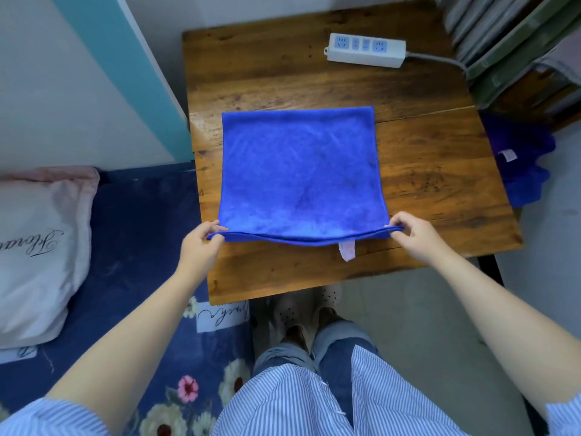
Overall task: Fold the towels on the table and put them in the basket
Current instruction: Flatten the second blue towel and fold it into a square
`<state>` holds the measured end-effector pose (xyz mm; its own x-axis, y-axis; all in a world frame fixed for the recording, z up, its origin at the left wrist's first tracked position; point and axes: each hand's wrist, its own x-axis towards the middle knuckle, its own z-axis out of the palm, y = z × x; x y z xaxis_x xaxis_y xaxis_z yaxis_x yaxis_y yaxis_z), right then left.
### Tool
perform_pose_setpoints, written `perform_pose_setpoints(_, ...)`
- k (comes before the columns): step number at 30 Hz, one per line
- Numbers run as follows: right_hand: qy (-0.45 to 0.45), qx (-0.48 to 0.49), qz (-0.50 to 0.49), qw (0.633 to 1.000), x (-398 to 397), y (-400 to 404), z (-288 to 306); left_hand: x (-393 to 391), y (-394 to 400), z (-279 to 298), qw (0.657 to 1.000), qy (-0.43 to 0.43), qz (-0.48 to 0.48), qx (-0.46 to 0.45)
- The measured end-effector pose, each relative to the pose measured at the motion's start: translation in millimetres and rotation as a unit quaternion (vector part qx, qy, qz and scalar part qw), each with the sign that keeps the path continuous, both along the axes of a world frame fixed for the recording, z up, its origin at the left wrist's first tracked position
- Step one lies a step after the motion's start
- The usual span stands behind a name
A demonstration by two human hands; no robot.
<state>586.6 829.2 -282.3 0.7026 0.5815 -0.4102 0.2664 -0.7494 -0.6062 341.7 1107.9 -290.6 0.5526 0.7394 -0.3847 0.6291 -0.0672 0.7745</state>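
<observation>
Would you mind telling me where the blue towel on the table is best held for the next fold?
Probably at its two near corners, from the near table edge, as the left hand and right hand pinch it now. The blue towel lies flat and doubled, its layered near edge slightly lifted, so a corner grip catches both layers and carries them to the far edge.

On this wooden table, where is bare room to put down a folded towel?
Bare wood shows on the brown wooden table right of the blue terry towel, and in a wide band between the towel's far edge and the white power strip. A narrow strip runs along the near edge. The left hand and right hand pinch the towel's near corners, so there it is crowded.
</observation>
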Motion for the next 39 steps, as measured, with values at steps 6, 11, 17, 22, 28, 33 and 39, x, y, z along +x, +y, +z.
perform_pose_setpoints(6, 0.115, 0.011, -0.012, 0.993, 8.6, 2.0, 15.9, -0.3, 24.8, 18.8, 0.989, -0.006, -0.048, -0.138)
perform_pose_setpoints(11, 0.277, -0.088, 0.023, 0.957, 2.6, -15.3, 13.3, -17.5, 22.0, 17.2, 0.953, 0.099, -0.123, -0.258)
perform_pose_setpoints(17, 0.236, -0.001, -0.072, 0.969, 7.4, -10.1, 21.0, -6.0, 18.0, 21.8, 0.974, 0.044, -0.054, -0.217)
perform_pose_setpoints(22, 0.128, 0.022, -0.144, 0.981, 27.4, 21.5, 9.2, 34.8, 23.2, 13.7, 0.991, 0.009, 0.012, -0.136)
perform_pose_setpoints(28, 0.008, -0.038, -0.149, 0.988, 38.5, 47.3, -5.6, 67.3, 34.7, -6.0, 0.996, 0.065, 0.030, -0.051)
perform_pose_setpoints(33, -0.013, -0.028, -0.160, 0.987, 52.2, 59.6, -12.6, 88.8, 44.5, -13.4, 0.996, 0.076, 0.043, -0.006)
perform_pose_setpoints(39, -0.018, -0.033, -0.173, 0.984, 61.2, 70.2, -31.0, 102.8, 46.7, -28.5, 0.991, 0.118, 0.045, 0.034)
